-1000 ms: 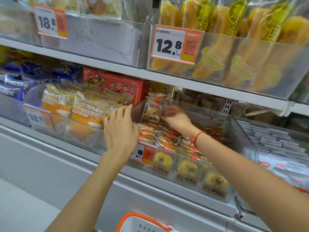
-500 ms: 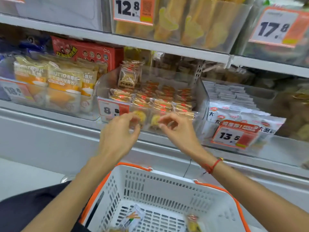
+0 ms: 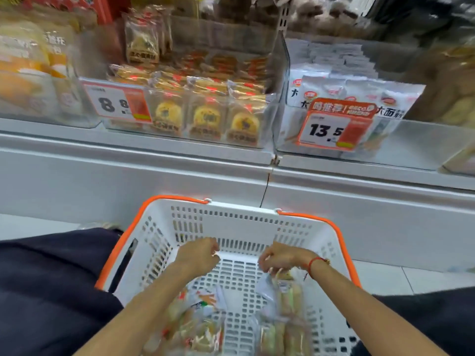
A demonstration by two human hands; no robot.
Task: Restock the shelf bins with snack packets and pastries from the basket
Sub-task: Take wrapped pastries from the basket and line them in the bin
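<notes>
White slotted basket (image 3: 239, 222), orange rim, on the floor below the shelf. Inside: clear snack packets, blurred, one cluster (image 3: 198, 322) at lower left, another (image 3: 282, 312) at right, pale sticks visible through the film. Left hand (image 3: 199, 255) low in the basket, fingers curled, holding nothing visible, above and apart from the left cluster. Right hand (image 3: 282, 258), red wrist cord, fingers curled down at the top edge of the right packets; grip unclear. Shelf bin (image 3: 267, 109) above holds yellow pastries, tag 8.8.
</notes>
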